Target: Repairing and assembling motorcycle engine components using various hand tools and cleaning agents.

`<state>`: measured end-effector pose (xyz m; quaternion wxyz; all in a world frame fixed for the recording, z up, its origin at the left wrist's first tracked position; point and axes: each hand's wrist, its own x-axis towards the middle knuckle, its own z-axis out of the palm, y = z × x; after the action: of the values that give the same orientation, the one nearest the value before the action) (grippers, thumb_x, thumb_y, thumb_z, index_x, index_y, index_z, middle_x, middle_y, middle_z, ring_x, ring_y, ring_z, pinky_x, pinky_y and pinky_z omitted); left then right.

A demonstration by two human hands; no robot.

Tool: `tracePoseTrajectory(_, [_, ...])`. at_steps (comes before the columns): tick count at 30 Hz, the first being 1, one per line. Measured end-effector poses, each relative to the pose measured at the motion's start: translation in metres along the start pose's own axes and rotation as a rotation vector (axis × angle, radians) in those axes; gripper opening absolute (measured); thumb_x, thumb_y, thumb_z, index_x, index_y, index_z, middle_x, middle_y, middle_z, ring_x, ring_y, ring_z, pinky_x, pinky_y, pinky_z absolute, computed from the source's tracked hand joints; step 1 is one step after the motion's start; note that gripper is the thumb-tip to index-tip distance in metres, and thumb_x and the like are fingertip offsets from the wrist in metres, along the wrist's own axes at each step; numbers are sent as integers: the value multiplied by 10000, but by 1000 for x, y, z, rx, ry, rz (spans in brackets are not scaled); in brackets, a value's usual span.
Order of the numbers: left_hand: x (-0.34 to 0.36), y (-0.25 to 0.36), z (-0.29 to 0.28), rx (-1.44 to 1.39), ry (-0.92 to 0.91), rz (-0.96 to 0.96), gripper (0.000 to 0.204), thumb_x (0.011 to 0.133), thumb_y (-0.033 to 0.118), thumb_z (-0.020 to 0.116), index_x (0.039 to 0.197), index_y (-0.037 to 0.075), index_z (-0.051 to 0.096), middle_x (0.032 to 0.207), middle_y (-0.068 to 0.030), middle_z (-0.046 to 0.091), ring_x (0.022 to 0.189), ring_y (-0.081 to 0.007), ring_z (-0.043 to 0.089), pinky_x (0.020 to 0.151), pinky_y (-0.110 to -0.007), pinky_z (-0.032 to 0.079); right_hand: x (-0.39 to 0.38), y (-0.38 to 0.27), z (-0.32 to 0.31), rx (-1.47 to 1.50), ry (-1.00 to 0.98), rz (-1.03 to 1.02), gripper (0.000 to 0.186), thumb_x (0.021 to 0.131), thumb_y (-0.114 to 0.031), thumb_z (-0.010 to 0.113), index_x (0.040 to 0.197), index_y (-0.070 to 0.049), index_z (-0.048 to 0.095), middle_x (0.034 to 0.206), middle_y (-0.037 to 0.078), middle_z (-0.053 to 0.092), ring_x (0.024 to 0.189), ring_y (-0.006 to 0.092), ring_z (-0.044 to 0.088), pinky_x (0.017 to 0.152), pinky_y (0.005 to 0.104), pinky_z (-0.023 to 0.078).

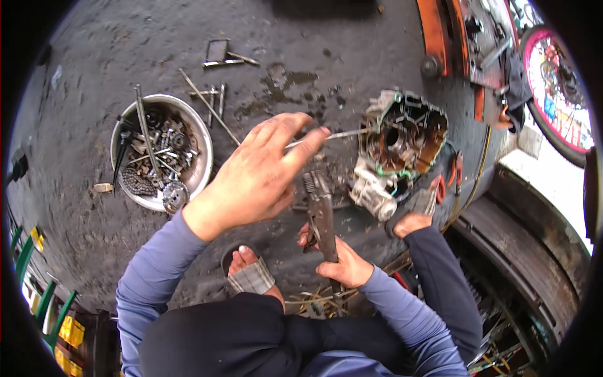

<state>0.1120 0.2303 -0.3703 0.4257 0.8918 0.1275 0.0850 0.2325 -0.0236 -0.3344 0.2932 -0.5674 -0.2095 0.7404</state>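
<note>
My right hand [347, 267] is wrapped round a worn, brownish metal wrench [323, 223] with a ridged head, which points away from me. My left hand [251, 173] hovers palm down over the ground, fingers loosely bent and apart. A thin metal rod [345, 134] shows between its fingers and runs toward the engine casing; it seems to pass behind the hand, though contact is hard to judge. The engine casing [402, 138], oily inside with greenish gasket edges, lies open side up at the right. Attached to its near side is a pale metal part [372, 191].
A metal bowl [206, 147] of chain, gears and bolts stands at the left. Rods and small metal pieces [217, 103] lie beyond it. Red-handled pliers [457, 169] rest beside my right foot. An orange metal frame [434, 38] and a pink-rimmed wheel [531, 56] are at the far right.
</note>
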Motion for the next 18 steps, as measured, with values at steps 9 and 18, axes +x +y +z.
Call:
tracePoseTrajectory(9, [-3,-34,41,-314,17,-308,525,810,147,778,1266,-17,575,1079,-191,673,879,-346,683,812,-442,551,38,2,-37,189,142,65,768,733,-156,634,1455,-24,406,1245,50,536,1212,170,492,1045,314,387])
tracePoseTrajectory(18, [9,-32,55,-237,42,-211,510,872,255,762,1267,-15,585,1191,-225,669,1002,-410,672,863,-487,541,49,-6,-36,163,249,101,644,734,-72,645,1348,-12,461,1049,27,559,1001,138,545,896,279,461])
